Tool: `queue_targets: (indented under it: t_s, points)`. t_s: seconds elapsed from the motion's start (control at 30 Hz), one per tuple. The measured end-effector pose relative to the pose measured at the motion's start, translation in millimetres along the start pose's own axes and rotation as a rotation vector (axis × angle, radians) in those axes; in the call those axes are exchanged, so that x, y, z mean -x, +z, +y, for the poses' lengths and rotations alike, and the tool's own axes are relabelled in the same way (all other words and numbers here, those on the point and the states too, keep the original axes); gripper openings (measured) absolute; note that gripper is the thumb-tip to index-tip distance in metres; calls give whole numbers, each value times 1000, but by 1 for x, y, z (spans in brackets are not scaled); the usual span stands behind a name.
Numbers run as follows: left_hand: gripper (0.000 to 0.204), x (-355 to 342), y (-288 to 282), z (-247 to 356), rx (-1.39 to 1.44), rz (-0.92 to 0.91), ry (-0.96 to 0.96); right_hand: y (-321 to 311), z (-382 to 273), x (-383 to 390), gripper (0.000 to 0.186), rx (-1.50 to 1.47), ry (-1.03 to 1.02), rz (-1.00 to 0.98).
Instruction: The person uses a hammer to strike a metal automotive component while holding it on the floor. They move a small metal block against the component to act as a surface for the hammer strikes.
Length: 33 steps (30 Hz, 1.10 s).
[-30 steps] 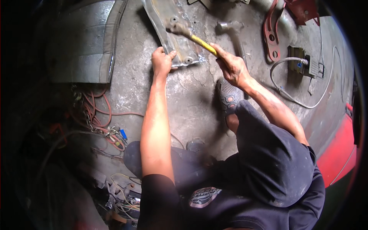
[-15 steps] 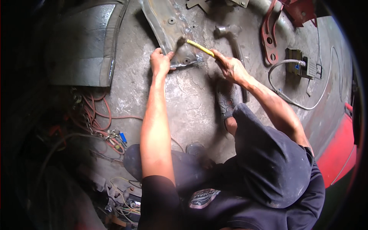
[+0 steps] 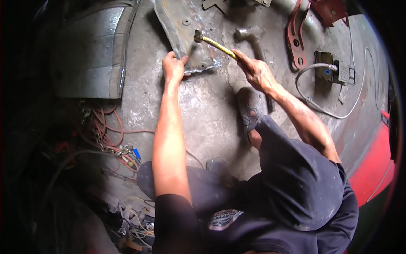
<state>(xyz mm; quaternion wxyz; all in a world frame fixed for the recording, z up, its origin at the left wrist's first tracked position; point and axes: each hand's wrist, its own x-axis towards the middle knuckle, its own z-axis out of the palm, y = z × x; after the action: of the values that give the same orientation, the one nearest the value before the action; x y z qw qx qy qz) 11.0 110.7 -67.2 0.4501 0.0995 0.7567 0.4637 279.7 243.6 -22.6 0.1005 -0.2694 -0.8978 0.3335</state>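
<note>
A bent grey sheet-metal piece (image 3: 172,17) with raised round holes lies at the top middle. My left hand (image 3: 172,67) grips the lower left corner of this piece, thumb on top. My right hand (image 3: 258,74) is wrapped round the yellow handle of a small hammer (image 3: 218,45), whose head is over the sheet metal. A larger metal hammer (image 3: 257,42) lies on the floor just beyond my right hand, near my shoed foot (image 3: 247,103).
A grey padded or folded panel (image 3: 91,55) lies left. Red hoses (image 3: 108,122) and chains are below it. A red bracket (image 3: 298,51), a boxy metal device (image 3: 334,72) with a grey cable and a red panel (image 3: 374,167) are on the right. Cluttered parts (image 3: 135,224) lie lower left.
The small hammer's head dropped toward the metal half a second ago and is now higher again, over the piece. My left hand and the piece shifted slightly left.
</note>
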Motion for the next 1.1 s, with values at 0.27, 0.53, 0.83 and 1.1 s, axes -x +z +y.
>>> queue_targets:
  t_s: [0.27, 0.53, 0.83, 1.1]
  points:
    - [19, -16, 6, 4, -59, 39, 144, -8, 1, -4, 51, 179, 175, -258]
    - [19, -19, 8, -3, 116, -19, 70, -6, -27, 4, 56, -89, -115, 98]
    - [21, -25, -1, 8, 47, 41, 45, -21, -51, -13, 56, -35, -58, 42]
    - [21, -24, 2, 14, -99, 118, 53, -16, -14, -10, 44, 56, 87, -135]
